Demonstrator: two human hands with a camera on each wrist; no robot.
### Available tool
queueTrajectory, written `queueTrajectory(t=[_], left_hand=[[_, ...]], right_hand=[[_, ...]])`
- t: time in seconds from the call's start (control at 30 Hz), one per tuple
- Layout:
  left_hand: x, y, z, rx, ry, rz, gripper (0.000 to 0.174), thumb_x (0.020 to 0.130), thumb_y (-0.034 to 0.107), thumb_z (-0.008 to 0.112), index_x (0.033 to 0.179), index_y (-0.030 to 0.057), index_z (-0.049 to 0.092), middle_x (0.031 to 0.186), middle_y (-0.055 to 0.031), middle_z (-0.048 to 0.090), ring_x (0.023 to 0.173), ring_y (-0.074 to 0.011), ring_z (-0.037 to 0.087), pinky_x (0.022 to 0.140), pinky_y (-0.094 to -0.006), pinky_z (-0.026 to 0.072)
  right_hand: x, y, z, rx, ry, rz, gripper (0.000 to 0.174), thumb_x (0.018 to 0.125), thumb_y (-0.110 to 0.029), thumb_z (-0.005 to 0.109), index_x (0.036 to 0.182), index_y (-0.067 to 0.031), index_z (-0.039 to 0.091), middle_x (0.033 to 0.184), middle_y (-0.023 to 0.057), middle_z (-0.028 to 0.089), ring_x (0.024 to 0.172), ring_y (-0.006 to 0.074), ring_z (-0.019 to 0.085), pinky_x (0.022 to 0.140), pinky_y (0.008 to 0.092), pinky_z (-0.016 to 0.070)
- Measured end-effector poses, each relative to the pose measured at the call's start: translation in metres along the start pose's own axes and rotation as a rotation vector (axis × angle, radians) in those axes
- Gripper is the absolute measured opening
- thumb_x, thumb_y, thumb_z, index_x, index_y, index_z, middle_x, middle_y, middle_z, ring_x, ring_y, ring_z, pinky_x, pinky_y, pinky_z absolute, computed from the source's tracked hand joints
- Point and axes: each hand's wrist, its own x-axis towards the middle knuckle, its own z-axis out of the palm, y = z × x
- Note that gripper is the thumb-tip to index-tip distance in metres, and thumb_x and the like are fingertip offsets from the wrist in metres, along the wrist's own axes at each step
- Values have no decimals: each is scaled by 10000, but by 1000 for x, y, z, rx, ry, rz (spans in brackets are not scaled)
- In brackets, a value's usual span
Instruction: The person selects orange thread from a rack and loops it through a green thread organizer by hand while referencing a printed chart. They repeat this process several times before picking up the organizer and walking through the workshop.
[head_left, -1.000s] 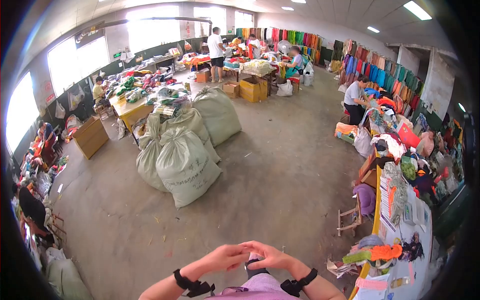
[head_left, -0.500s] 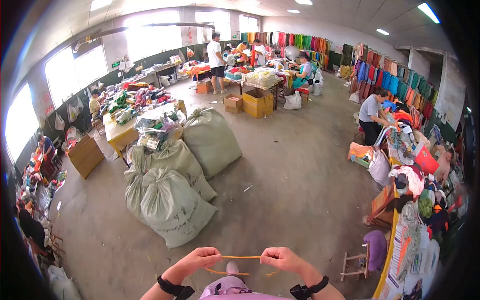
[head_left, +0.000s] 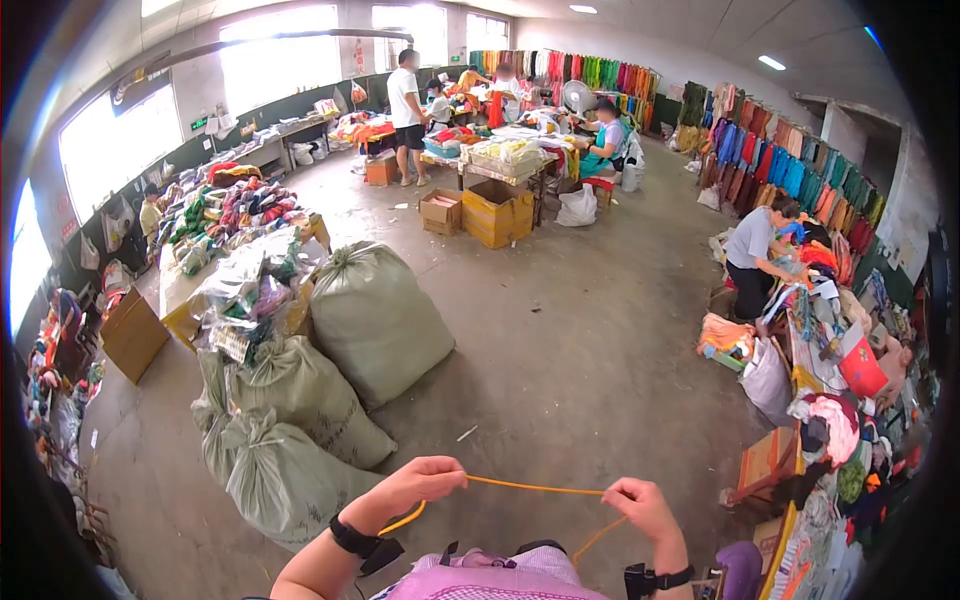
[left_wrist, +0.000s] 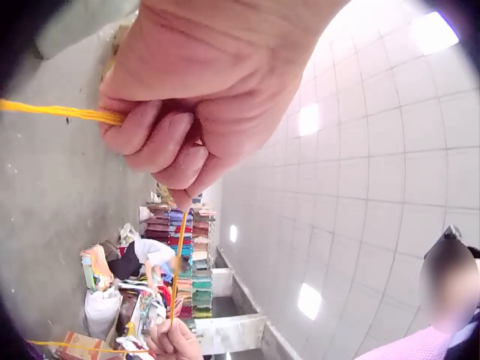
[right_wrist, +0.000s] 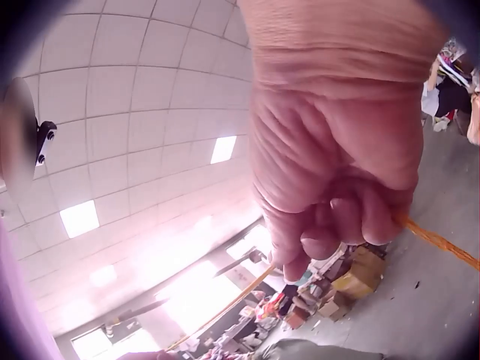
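A thin orange-yellow strand of yarn point(head_left: 535, 488) spans the gap between my hands, nearly level with a slight sag. My left hand point(head_left: 425, 483) pinches it at one end of the span, and the right hand point(head_left: 643, 505) pinches the other. Below each hand a loose tail hangs down. In the left wrist view, the left fingers point(left_wrist: 161, 139) are curled over the yarn point(left_wrist: 56, 110), which comes out on both sides of the fist. The right wrist view likewise has the right hand point(right_wrist: 337, 142) curled round the yarn point(right_wrist: 442, 244).
Large tied green-white sacks point(head_left: 375, 325) stand on the floor point(head_left: 520, 380) to the left. A table heaped with yarn point(head_left: 240, 215) lies behind them. Cardboard boxes point(head_left: 497, 215) sit farther ahead. On the right, a person point(head_left: 755, 255) works at a cluttered table; a purple-covered stool point(head_left: 740, 570) is nearer.
My hands were close together at first, then drew apart with the yarn stretched between them. They are now wider apart and higher in the head view, which has shifted, moving the sacks left.
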Motion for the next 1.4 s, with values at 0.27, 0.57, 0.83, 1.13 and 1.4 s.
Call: queueTrajectory(t=[0.27, 0.57, 0.83, 1.13, 1.4], left_hand=[[219, 71, -46, 254, -111, -4, 274, 973, 315, 548, 934, 54, 620, 721, 87, 452, 666, -16, 385, 580, -201, 312], [370, 150, -130, 353, 248, -38, 283, 945, 310, 583, 928, 41, 670, 723, 72, 492, 689, -35, 423, 590, -220, 340], [498, 126, -276, 360, 585, -119, 238, 899, 238, 645, 999, 26, 686, 871, -11, 670, 744, -65, 556, 648, -213, 434], [700, 231, -380, 292, 518, 50, 286, 903, 235, 637, 1057, -4, 668, 918, -37, 665, 871, -109, 599, 792, -270, 482], [801, 285, -411, 227, 420, -4, 290, 947, 227, 585, 1097, -15, 637, 981, -36, 667, 893, -115, 623, 794, -258, 489]], right_hand=[[203, 17, -107, 118, 113, -50, 111, 852, -123, 688, 797, -28, 700, 651, -72, 566, 593, 16, 429, 526, 206, 319], [473, -50, -231, 462, 139, -45, 162, 882, -129, 652, 757, -25, 654, 579, -80, 488, 484, 4, 320, 445, 206, 203], [711, -121, -269, 323, 309, -238, 195, 902, -177, 649, 744, -63, 637, 591, -88, 468, 505, 4, 329, 463, 199, 225], [981, -214, -270, -355, 232, -499, 186, 842, -199, 698, 828, -22, 643, 785, 48, 601, 653, 153, 553, 605, 290, 451], [1223, -275, -280, -340, 208, -837, 208, 786, -196, 718, 765, 1, 652, 1095, 179, 656, 910, 305, 662, 755, 362, 506]])
